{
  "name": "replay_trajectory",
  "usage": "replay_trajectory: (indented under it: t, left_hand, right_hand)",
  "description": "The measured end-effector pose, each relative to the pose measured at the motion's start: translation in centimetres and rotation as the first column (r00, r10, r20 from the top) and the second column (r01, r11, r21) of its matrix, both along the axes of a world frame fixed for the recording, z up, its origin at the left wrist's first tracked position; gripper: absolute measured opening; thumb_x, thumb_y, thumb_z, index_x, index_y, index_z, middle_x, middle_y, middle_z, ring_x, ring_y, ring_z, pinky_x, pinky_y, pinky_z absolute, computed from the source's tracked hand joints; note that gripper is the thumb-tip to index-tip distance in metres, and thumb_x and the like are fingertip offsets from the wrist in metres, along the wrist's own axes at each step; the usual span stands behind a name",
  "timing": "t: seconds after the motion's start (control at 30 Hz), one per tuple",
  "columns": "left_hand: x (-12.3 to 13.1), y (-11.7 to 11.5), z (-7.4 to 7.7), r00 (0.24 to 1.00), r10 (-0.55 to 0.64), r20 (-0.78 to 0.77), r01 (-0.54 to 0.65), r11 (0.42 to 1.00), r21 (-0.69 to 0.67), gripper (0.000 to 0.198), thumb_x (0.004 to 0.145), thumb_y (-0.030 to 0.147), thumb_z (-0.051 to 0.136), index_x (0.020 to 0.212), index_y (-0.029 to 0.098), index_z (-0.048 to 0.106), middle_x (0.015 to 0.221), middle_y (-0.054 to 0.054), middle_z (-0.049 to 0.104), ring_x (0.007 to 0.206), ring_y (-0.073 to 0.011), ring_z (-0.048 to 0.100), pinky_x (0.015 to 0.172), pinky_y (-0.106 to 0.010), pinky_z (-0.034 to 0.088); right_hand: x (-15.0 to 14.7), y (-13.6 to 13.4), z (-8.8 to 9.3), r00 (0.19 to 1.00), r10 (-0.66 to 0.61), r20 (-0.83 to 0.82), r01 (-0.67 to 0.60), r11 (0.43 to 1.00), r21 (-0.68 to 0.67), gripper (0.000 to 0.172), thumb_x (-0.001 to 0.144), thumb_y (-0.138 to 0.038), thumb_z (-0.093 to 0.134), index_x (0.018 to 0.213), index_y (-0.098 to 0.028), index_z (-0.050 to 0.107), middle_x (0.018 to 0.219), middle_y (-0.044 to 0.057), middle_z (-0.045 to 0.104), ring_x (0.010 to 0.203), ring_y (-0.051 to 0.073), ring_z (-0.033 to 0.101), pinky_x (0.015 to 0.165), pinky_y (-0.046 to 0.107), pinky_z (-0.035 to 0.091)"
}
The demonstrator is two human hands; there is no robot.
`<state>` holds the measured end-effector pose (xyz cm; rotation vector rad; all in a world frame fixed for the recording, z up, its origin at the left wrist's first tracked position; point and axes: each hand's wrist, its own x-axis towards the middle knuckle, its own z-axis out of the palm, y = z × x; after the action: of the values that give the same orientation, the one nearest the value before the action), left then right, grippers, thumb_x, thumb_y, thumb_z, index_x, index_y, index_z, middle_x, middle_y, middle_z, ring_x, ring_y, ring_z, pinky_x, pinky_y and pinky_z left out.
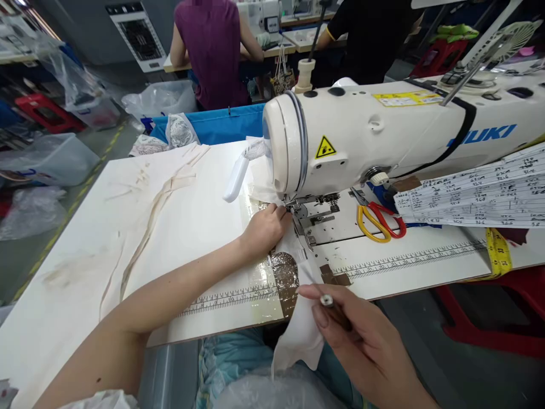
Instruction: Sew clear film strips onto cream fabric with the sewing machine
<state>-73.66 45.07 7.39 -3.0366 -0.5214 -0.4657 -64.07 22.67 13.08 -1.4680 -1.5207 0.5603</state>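
My left hand (267,230) is closed at the presser foot of a white sewing machine (340,142), its curled fingertips on a piece of thin white fabric (304,332). The fabric runs from under the needle area toward me and hangs over the table's front edge. My right hand (361,341) grips an awl (340,318) by its brown handle, near the hanging fabric. The awl's thin metal shaft points up and left toward the fabric. The fingertips of my left hand partly hide the stitching spot.
Scissors (378,221) with yellow and red handles lie right of the needle, beside written paper strips (477,193). A yellow tape measure (498,253) hangs at the right edge. Fabric strips (153,207) lie on the left of the white table (80,238). Two people sit ahead.
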Motion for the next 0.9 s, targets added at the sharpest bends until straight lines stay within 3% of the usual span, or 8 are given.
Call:
replay_trajectory:
  t: [0.07, 0.13, 0.23, 0.37, 0.53, 0.9]
  left_hand:
    - [-0.1, 0.4, -0.1, 0.998, 0.037, 0.041, -0.036, 0.999, -0.02, 0.022, 0.099, 0.017, 0.042, 0.093, 0.013, 0.064, 0.094, -0.01, 0.066, 0.083, -0.0203, 0.059, 0.06, -0.03, 0.051]
    - [-0.4, 0.8, -0.2, 0.994, 0.07, 0.085, -0.065, 0.996, -0.066, 0.018, 0.097, 0.02, 0.048, 0.094, 0.014, 0.064, 0.096, -0.009, 0.066, 0.085, -0.0201, 0.06, 0.059, -0.029, 0.05]
    - [-0.6, 1.6, -0.6, 0.983, 0.085, 0.165, -0.053, 0.98, -0.19, 0.013, 0.095, 0.022, 0.052, 0.092, 0.017, 0.064, 0.096, -0.006, 0.066, 0.086, -0.0182, 0.061, 0.064, -0.028, 0.051]
    - [-0.8, 2.5, -1.0, 0.962, 0.044, 0.271, 0.053, 0.938, -0.342, 0.013, 0.094, 0.023, 0.053, 0.084, 0.018, 0.061, 0.09, -0.004, 0.066, 0.084, -0.0163, 0.061, 0.071, -0.03, 0.051]
    - [-0.8, 2.7, -0.8, 0.952, 0.04, 0.305, 0.104, 0.891, -0.442, 0.019, 0.094, 0.031, 0.054, 0.08, 0.02, 0.061, 0.089, -0.004, 0.067, 0.086, -0.0169, 0.063, 0.073, -0.03, 0.052]
    - [-0.8, 3.1, -1.5, 0.93, 0.033, 0.366, 0.142, 0.886, -0.442, 0.016, 0.092, 0.032, 0.058, 0.082, 0.02, 0.062, 0.091, -0.006, 0.068, 0.087, -0.0187, 0.063, 0.074, -0.031, 0.051]
  right_hand:
    - [0.2, 0.2, -0.6, 0.997, 0.031, 0.065, -0.03, 0.999, -0.025, 0.029, 0.1, -0.021, 0.045, 0.126, -0.027, 0.058, 0.107, 0.003, 0.074, 0.087, 0.017, 0.072, 0.071, 0.021, 0.057]
    - [0.5, 0.6, -1.6, 0.991, -0.014, 0.131, 0.021, 0.998, -0.054, 0.029, 0.102, -0.021, 0.04, 0.125, -0.021, 0.057, 0.112, 0.007, 0.073, 0.093, 0.019, 0.072, 0.075, 0.025, 0.057]
    - [1.1, 1.7, -3.6, 0.945, -0.191, 0.267, 0.208, 0.977, -0.038, 0.031, 0.104, -0.026, 0.036, 0.126, -0.015, 0.055, 0.106, 0.012, 0.074, 0.082, 0.022, 0.073, 0.066, 0.028, 0.057]
    - [1.5, 3.9, -5.6, 0.819, -0.364, 0.444, 0.381, 0.923, 0.055, 0.037, 0.105, -0.031, 0.034, 0.129, -0.009, 0.053, 0.091, 0.012, 0.076, 0.066, 0.023, 0.072, 0.049, 0.028, 0.05]
    - [1.0, 5.7, -6.3, 0.757, -0.352, 0.55, 0.347, 0.93, 0.118, 0.034, 0.103, -0.019, 0.035, 0.123, -0.009, 0.059, 0.099, 0.012, 0.075, 0.077, 0.022, 0.072, 0.056, 0.028, 0.05]
    - [0.8, 6.2, -7.0, 0.707, -0.43, 0.561, 0.358, 0.902, 0.24, 0.035, 0.104, -0.018, 0.034, 0.118, -0.007, 0.063, 0.092, 0.009, 0.075, 0.067, 0.016, 0.069, 0.051, 0.025, 0.044]
